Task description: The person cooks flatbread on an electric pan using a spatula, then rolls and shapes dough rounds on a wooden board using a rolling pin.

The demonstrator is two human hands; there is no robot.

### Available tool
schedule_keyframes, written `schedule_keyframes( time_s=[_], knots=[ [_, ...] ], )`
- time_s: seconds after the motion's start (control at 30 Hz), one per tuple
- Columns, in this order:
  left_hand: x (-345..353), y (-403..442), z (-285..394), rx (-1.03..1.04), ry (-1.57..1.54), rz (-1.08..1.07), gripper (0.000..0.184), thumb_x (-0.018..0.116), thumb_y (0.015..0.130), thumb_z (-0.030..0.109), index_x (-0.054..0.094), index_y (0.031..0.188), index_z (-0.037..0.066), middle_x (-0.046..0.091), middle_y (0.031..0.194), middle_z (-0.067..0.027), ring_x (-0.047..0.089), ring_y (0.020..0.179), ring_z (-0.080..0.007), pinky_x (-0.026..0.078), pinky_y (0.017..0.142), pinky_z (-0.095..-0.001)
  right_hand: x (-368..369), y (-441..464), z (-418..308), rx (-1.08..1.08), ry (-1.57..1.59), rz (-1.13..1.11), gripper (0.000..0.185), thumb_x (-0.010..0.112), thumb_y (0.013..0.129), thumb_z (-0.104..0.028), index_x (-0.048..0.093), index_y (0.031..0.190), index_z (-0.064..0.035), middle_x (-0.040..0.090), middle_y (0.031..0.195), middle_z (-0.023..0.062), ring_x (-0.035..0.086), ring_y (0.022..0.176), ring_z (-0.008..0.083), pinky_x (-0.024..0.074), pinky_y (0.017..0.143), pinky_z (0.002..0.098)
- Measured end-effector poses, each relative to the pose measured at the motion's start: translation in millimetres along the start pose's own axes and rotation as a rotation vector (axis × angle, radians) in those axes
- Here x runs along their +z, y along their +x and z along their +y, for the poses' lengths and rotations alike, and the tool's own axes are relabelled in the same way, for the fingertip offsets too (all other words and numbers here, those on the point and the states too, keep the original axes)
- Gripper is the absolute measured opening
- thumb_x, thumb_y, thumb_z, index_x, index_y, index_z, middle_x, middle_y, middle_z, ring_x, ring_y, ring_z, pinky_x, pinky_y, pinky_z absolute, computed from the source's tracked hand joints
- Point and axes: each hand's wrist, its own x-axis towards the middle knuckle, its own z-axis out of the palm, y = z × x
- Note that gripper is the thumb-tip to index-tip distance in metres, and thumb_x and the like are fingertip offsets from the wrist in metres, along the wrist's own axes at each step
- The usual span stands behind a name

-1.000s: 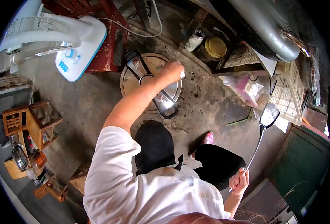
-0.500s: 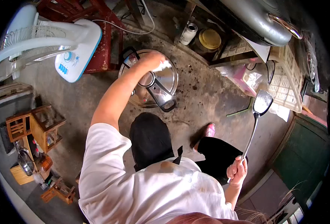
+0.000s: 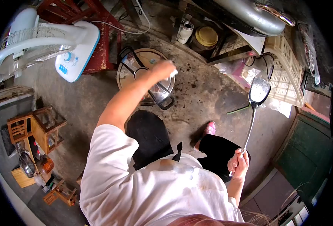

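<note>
A large pressure cooker (image 3: 151,57) with a shiny lid, a dark crossbar and black side handles stands on the floor. Over the right part of its lid is my left hand (image 3: 163,71), closed, with a small white wad (image 3: 174,72) showing at the fingers; it could be cloth or paper. Whether the wad touches the lid I cannot tell. My right hand (image 3: 239,163) grips the handle end of a metal wok spatula (image 3: 259,91), holding it upright with its blade away from me, well to the right of the cooker.
A white fan (image 3: 76,56) rests by a red wooden chair (image 3: 103,51) on the left. Wooden stools (image 3: 47,128) stand lower left. At the back right are a white can (image 3: 185,32), a yellow-lidded jar (image 3: 206,36), a large metal pan (image 3: 257,17) and a cream plastic basket (image 3: 285,71).
My left hand has moved right and down across the lid, towards its right rim. My right hand still holds the spatula in nearly the same pose. The whole view has shifted slightly.
</note>
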Motion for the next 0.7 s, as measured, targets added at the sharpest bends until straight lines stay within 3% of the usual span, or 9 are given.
schedule_keyframes(
  time_s=[0.03, 0.13, 0.17, 0.23, 0.37, 0.53, 0.6, 0.63, 0.7],
  knots=[
    [7.6, -17.4, 20.4, -0.053, -0.167, -0.049, 0.020, 0.047, 0.082, 0.021, 0.059, 0.083, 0.005, 0.054, 0.081, -0.0080, 0.053, 0.069, -0.0177, 0.043, 0.057, -0.0297, 2.0, 1.9, -0.3, 0.000, -0.007, -0.010, 0.016, 0.046, 0.090, -0.016, 0.050, 0.096, -0.0016, 0.037, 0.050, 0.0008, 0.029, 0.031, 0.0086, 0.0263, 0.029, 0.0226],
    [52.9, -15.0, 9.0, 0.395, 0.428, -0.124, 0.012, 0.052, 0.074, 0.008, 0.062, 0.075, 0.000, 0.058, 0.086, -0.0162, 0.058, 0.084, -0.0280, 0.048, 0.067, -0.0377, 4.1, 1.1, -0.7, 0.006, -0.011, -0.019, 0.017, 0.046, 0.090, -0.017, 0.050, 0.096, -0.0018, 0.037, 0.050, 0.0008, 0.030, 0.031, 0.0087, 0.0273, 0.030, 0.0222],
    [51.2, -13.6, 7.9, 0.396, 0.430, -0.120, 0.012, 0.052, 0.074, 0.008, 0.062, 0.075, 0.000, 0.058, 0.086, -0.0162, 0.058, 0.084, -0.0280, 0.048, 0.067, -0.0377, 3.1, 0.7, -0.5, 0.008, -0.019, -0.022, 0.017, 0.046, 0.089, -0.017, 0.050, 0.096, -0.0018, 0.038, 0.049, 0.0008, 0.030, 0.031, 0.0087, 0.0275, 0.030, 0.0221],
    [44.7, -11.1, 1.1, 0.069, 0.223, -0.100, 0.011, 0.053, 0.073, 0.007, 0.062, 0.075, 0.001, 0.058, 0.086, -0.0166, 0.058, 0.086, -0.0290, 0.048, 0.069, -0.0391, 1.6, 0.4, -1.1, 0.009, -0.027, -0.026, 0.017, 0.046, 0.089, -0.017, 0.050, 0.096, -0.0019, 0.038, 0.049, 0.0009, 0.031, 0.031, 0.0088, 0.0278, 0.030, 0.0220],
    [-2.4, 4.0, -22.9, 0.180, 0.491, 0.180, 0.008, 0.058, 0.069, 0.008, 0.064, 0.074, 0.005, 0.060, 0.089, -0.0153, 0.059, 0.085, -0.0296, 0.048, 0.069, -0.0387, -0.9, 0.5, -1.2, 0.010, -0.032, -0.025, 0.017, 0.047, 0.089, -0.017, 0.050, 0.096, -0.0021, 0.038, 0.049, 0.0009, 0.031, 0.031, 0.0089, 0.0281, 0.030, 0.0222],
    [27.5, -17.8, 12.0, 0.166, 0.492, -0.181, 0.012, 0.058, 0.069, 0.009, 0.065, 0.078, 0.006, 0.063, 0.082, -0.0119, 0.061, 0.074, -0.0268, 0.048, 0.066, -0.0374, 1.7, 5.1, -1.0, 0.022, -0.033, -0.045, 0.017, 0.046, 0.089, -0.016, 0.050, 0.097, -0.0017, 0.038, 0.049, 0.0010, 0.032, 0.032, 0.0089, 0.0279, 0.030, 0.0221],
    [30.0, -14.6, 10.8, 0.269, 0.207, -0.214, 0.014, 0.056, 0.071, 0.006, 0.065, 0.082, 0.003, 0.063, 0.085, -0.0129, 0.060, 0.075, -0.0264, 0.048, 0.068, -0.0348, 3.4, 7.1, -1.5, 0.030, -0.018, -0.067, 0.017, 0.046, 0.090, -0.016, 0.050, 0.097, -0.0015, 0.038, 0.049, 0.0010, 0.032, 0.032, 0.0089, 0.0278, 0.030, 0.0221],
    [24.1, -21.1, 19.5, 0.291, -0.140, -0.069, 0.014, 0.054, 0.074, 0.004, 0.063, 0.085, 0.001, 0.063, 0.086, -0.0112, 0.060, 0.078, -0.0230, 0.047, 0.068, -0.0311, 3.3, 6.8, -1.4, 0.038, -0.005, -0.078, 0.017, 0.046, 0.090, -0.016, 0.050, 0.097, -0.0014, 0.038, 0.049, 0.0010, 0.032, 0.033, 0.0089, 0.0278, 0.030, 0.0220],
    [-6.1, -50.9, 59.9, 0.075, -1.216, -0.069, 0.025, 0.059, 0.072, -0.004, 0.059, 0.096, 0.004, 0.060, 0.089, -0.0094, 0.059, 0.083, -0.0181, 0.049, 0.069, -0.0288, 2.4, 5.9, -0.8, 0.037, -0.003, -0.065, 0.017, 0.046, 0.090, -0.016, 0.050, 0.096, -0.0013, 0.038, 0.050, 0.0010, 0.032, 0.033, 0.0089, 0.0278, 0.030, 0.0220]
  ],
)
